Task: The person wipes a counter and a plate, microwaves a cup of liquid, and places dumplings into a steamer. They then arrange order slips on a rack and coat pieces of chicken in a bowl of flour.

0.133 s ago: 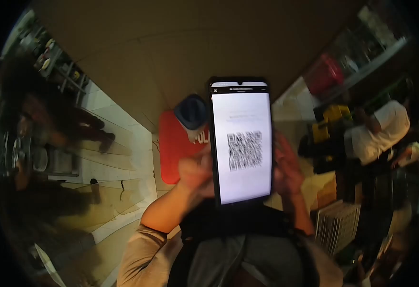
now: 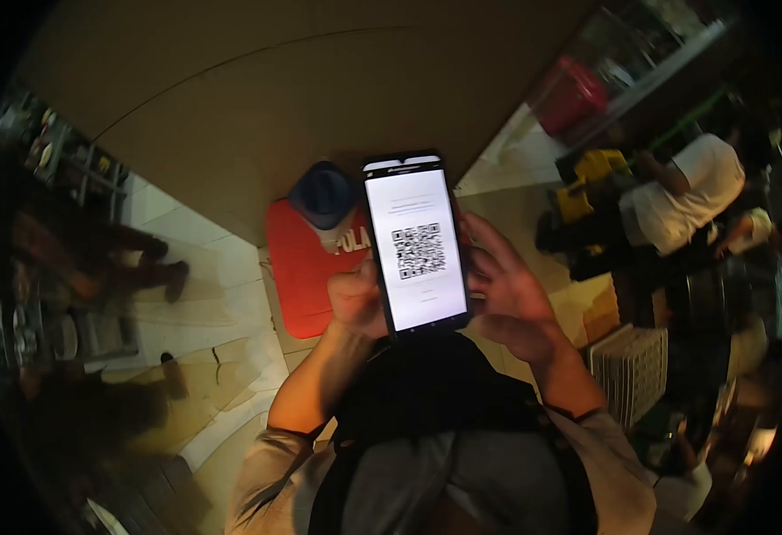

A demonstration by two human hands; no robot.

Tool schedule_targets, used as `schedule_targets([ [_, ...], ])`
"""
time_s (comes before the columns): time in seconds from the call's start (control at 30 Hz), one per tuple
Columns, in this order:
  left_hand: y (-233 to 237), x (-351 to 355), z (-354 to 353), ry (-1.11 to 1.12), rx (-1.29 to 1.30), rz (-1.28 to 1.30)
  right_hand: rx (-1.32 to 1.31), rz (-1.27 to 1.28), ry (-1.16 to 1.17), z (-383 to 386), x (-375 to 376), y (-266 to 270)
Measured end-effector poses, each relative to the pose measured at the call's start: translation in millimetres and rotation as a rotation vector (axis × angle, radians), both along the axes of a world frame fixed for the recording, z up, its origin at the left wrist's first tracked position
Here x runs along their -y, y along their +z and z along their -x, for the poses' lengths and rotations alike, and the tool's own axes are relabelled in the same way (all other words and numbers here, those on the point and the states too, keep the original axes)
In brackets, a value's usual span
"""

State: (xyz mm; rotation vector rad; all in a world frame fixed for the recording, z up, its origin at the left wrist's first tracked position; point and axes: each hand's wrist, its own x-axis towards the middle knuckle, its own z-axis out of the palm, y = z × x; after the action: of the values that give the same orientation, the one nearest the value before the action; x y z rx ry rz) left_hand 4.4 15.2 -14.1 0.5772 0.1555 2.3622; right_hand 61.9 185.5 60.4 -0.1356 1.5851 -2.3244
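Observation:
A black-framed smartphone [image 2: 427,308] stands out bright in the middle of the head view. Its lit white screen shows a QR code and small text that I cannot read. My left hand [image 2: 355,299] is closed at the phone's lower left edge, its fingers partly hidden behind it. At the right edge, my right hand [image 2: 516,299] grips the phone, with fingertips tucked at its side. Behind the phone and left hand lies a red board or lid [image 2: 302,285] with partly hidden white letters. A dark blue-topped container [image 2: 324,194] sits at its upper edge.
A large brown panel [image 2: 257,107] fills the area ahead. To the right are a person in a white shirt [image 2: 690,196], yellow containers [image 2: 600,165], a red bin [image 2: 574,94] and a pale crate [image 2: 632,370]. Another person's legs [image 2: 132,254] show at left.
The phone looks smaller and sits slightly further left, and its screen is sharper. Both hands stay at its edges, with more of the right hand showing. The whole view has shifted.

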Motion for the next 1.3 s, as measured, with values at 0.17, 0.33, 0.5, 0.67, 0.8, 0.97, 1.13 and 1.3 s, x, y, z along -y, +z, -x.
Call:
schedule_targets([
  [0.17, -31, -28, -2, -0.062, 0.024, 0.026, -0.028, -0.125, -0.136, -15, -7, -18],
  [0.33, -66, -34, -21, 0.078, 0.027, 0.193, -0.215, -0.377, -0.246, -44, -9, -35],
  [0.5, -4, -48, -52, -0.047, 0.176, 0.212, -0.202, -0.284, -0.309, -80, -8, -20],
  [0.67, 4, -87, -78, 0.031, 0.371, 0.362, -0.249, -0.112, -0.525, -98, -39, -50],
  [0.8, 42, -127, -106, 0.08, 0.158, 0.388, -0.342, -0.425, -0.433, -110, -98, -16],
  [0.97, 26, -110, -136, -0.017, 0.303, 0.31, -0.084, 0.352, -0.184, -74, -95, -55],
  [1.13, -16, -55, -164, 0.111, 0.359, 0.481, 0.186, 0.737, 0.224, -66, -21, -68],
  [1.3, -182, 1, -146, -0.068, -0.276, 1.216, 0.455, 0.389, 0.632, -16, 2, -166],
])
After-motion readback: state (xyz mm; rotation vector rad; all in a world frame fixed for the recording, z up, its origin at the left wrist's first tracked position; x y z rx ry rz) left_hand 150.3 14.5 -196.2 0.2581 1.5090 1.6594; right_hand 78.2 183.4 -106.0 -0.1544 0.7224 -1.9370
